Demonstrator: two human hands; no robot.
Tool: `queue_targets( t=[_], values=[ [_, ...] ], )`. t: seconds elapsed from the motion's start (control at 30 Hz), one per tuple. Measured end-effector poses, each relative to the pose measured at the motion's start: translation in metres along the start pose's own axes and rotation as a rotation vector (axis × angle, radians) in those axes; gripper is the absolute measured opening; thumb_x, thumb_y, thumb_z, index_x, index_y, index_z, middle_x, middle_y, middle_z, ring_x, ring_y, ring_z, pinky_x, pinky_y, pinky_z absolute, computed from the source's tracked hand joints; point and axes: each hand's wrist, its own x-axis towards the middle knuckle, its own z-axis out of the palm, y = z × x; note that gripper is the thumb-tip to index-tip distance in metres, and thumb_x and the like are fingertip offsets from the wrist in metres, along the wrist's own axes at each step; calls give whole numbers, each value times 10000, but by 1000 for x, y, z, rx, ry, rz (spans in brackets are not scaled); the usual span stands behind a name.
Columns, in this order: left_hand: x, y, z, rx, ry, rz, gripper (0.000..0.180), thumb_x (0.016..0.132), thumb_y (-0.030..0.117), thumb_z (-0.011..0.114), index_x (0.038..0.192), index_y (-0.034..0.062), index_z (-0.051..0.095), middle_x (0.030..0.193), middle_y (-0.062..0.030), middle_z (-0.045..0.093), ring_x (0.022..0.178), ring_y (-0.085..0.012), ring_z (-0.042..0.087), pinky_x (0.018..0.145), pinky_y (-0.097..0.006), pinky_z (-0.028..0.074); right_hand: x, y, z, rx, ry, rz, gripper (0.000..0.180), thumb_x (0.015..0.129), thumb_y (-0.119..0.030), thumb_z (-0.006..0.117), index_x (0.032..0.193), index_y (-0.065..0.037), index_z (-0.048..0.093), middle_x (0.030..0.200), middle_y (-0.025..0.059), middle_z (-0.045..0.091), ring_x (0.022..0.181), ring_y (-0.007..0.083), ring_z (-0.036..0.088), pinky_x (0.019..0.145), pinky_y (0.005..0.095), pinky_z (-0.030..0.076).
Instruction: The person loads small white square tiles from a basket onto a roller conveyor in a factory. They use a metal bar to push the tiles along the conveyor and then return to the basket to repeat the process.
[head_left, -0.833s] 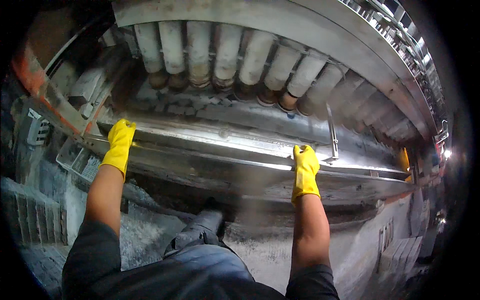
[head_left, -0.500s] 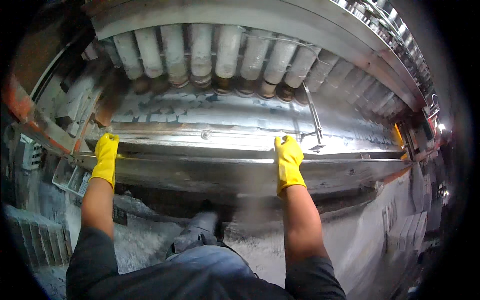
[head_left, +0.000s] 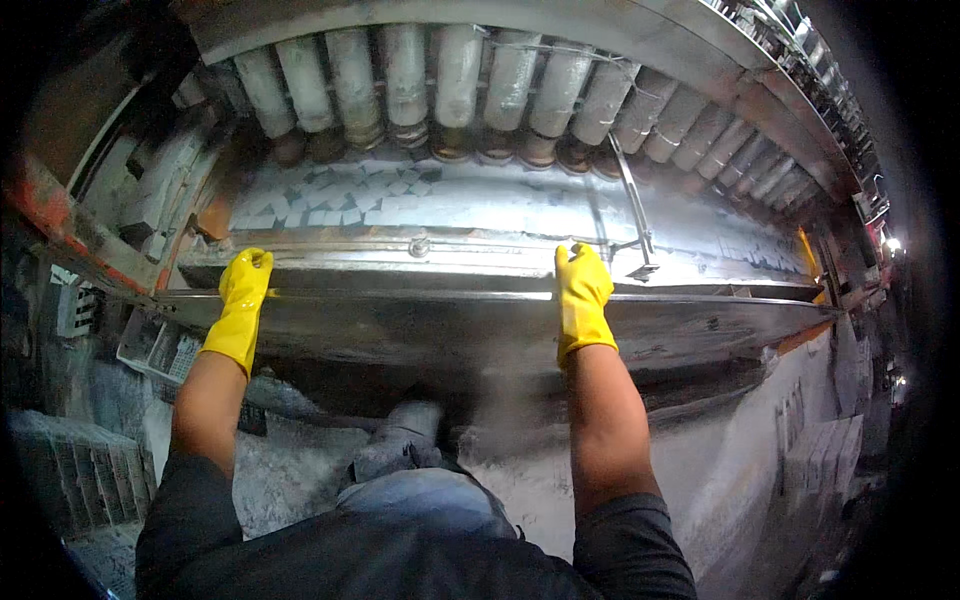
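At my far left a red-stained beam [head_left: 45, 205] slants down, and a crate [head_left: 172, 345] sits low, nearer me than the bar. My left hand [head_left: 247, 285], in a yellow glove, is closed near the bar's left end, fingers curled in, apparently gripping it; the gloved fingers hide exactly how much metal they hold. The bar [head_left: 340, 252] runs crosswise in front of me, just beyond the front rail [head_left: 430, 294]. If that left grip were shallow, dust on the glove or metal could let this end slip and the bar twist.

Past the bar, pale pieces [head_left: 365, 195] lie scattered on the bed; a push too far forward could knock them about. Above them hangs a row of cylinders [head_left: 405, 75], and raising the bar high and forward could strike their lower ends. Near the bar's middle sits a bolt [head_left: 419, 246], which could snag a glove sliding along.

My right hand [head_left: 583, 290] is closed too, thumb and fingers drawn together at the bar, seemingly gripping it. A long stretch of bar lies beyond it, so uneven lifting could make the right end sag or swing. Just right of that hand a bracket [head_left: 632, 205] slants down toward the bar; moving sideways could catch my knuckles on it.
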Motion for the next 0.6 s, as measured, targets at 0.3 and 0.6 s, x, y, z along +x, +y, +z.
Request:
queue_targets(
  t=[0.3, 0.6],
  values=[
    [-8, 15, -15, 1, -55, -30, 455, 897, 492, 646, 1203, 158, 690, 1200, -110, 713, 1147, -323, 649, 976, -437, 483, 5, 5, 7, 43, -3, -3, 526, 924, -536, 576, 1228, -124, 693, 1108, 98, 742, 1061, 301, 687, 934, 417, 510],
    [-6, 7, -5, 15, 16, -44, 447, 884, 491, 675, 1166, 145, 699, 1158, -94, 726, 1098, -304, 671, 933, -423, 499, -5, 1, 7, 40, 9, -59, 496, 936, -508, 563, 1208, -116, 697, 1094, 91, 749, 1032, 302, 698, 900, 412, 521]
  ],
)
